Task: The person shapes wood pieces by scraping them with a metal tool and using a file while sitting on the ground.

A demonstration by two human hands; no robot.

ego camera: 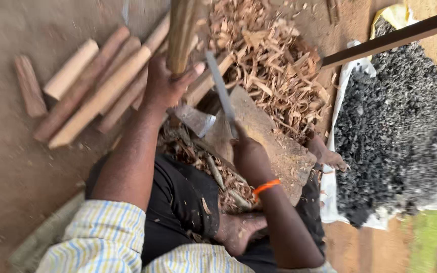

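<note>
My left hand [165, 83] wraps a wooden stick [182, 33] upright; my right hand [246, 151] grips a blade [221, 93] over the chopping block [274, 146], white sack [342, 86] of dark gravel alongside

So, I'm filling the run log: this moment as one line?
left hand: grips upright wooden stick | right hand: holds blade | chopping block below

We're outdoors in a bare-earth work yard for woodcutting: trimmed logs [94, 86] lie on the dirt ground [11, 167], a heap of wood shavings [269, 65] spreads beside a chopping block [274, 144], and charcoal [390, 131] sits piled on sacking.
</note>
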